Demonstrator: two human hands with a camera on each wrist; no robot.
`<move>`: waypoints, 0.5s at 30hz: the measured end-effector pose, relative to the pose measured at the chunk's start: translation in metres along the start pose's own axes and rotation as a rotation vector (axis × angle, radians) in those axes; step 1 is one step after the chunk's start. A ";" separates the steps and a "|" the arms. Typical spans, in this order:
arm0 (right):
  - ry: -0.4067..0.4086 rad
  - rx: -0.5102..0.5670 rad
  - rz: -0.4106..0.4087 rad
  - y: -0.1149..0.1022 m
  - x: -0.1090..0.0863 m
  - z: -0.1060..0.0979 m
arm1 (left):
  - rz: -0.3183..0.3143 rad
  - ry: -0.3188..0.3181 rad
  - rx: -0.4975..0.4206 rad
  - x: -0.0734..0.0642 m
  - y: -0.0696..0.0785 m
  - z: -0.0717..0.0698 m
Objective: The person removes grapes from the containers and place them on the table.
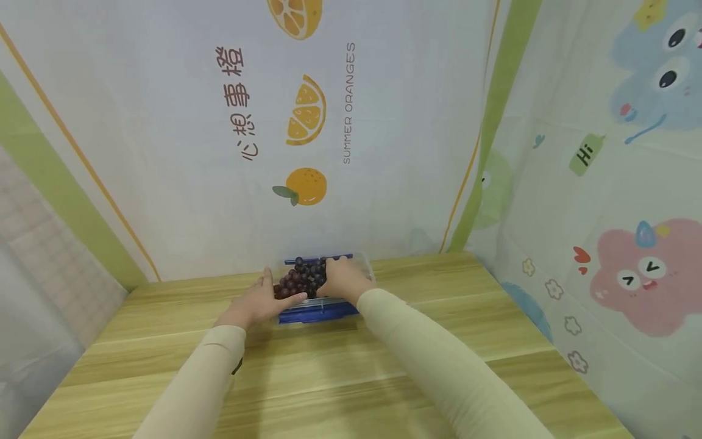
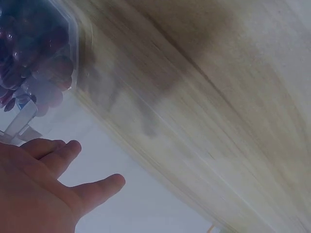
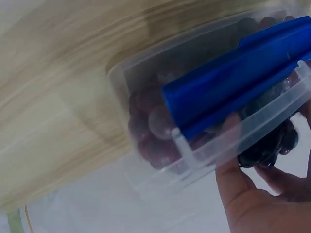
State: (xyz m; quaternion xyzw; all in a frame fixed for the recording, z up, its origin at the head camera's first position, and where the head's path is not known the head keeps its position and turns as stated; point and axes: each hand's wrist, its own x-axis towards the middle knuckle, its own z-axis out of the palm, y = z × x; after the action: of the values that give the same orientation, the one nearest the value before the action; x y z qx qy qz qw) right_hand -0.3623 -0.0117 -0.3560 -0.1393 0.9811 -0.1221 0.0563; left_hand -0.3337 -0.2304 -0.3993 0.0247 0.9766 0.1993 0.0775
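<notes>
A clear plastic container [image 1: 364, 264] with blue side latches stands at the back of the table, filled with dark purple grapes [image 1: 296, 281]. My left hand [image 1: 258, 302] is at its left end, thumb stretched along the front rim and fingers spread; in the left wrist view this hand [image 2: 34, 189] has straight fingers beside the box. Over the right part of the container, my right hand [image 1: 344, 279] reaches in from above. The right wrist view shows its thumb inside the wall and its fingers curled round dark grapes [image 3: 267, 145]. The fingers' far side is hidden.
The front blue latch flap [image 1: 318, 313] hangs down toward the wood-grain table [image 1: 307, 378]. A white cloth printed with oranges [image 1: 395, 152] hangs directly behind the container. Another printed cloth [image 1: 548, 244] borders the table on the right.
</notes>
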 end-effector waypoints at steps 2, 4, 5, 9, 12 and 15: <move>0.007 0.041 0.005 0.000 0.000 0.003 | 0.000 0.000 -0.006 0.000 0.000 0.001; 0.014 0.080 0.005 0.001 0.001 0.005 | -0.002 -0.002 -0.008 -0.001 -0.001 0.002; 0.017 0.088 0.002 0.002 0.001 0.007 | -0.004 -0.005 -0.009 -0.001 -0.001 0.002; 0.057 0.099 -0.042 0.006 0.004 0.007 | -0.003 -0.011 -0.010 -0.001 -0.002 0.002; 0.099 0.096 -0.084 0.010 0.007 0.002 | 0.005 -0.011 -0.012 0.000 -0.001 0.001; 0.127 0.082 -0.117 0.014 0.009 -0.004 | 0.011 -0.013 -0.017 0.002 0.000 0.001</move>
State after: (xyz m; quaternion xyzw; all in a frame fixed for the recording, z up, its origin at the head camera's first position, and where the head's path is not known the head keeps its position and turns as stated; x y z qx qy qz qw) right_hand -0.3754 0.0001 -0.3566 -0.1860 0.9670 -0.1740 -0.0075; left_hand -0.3352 -0.2301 -0.4005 0.0307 0.9741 0.2081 0.0828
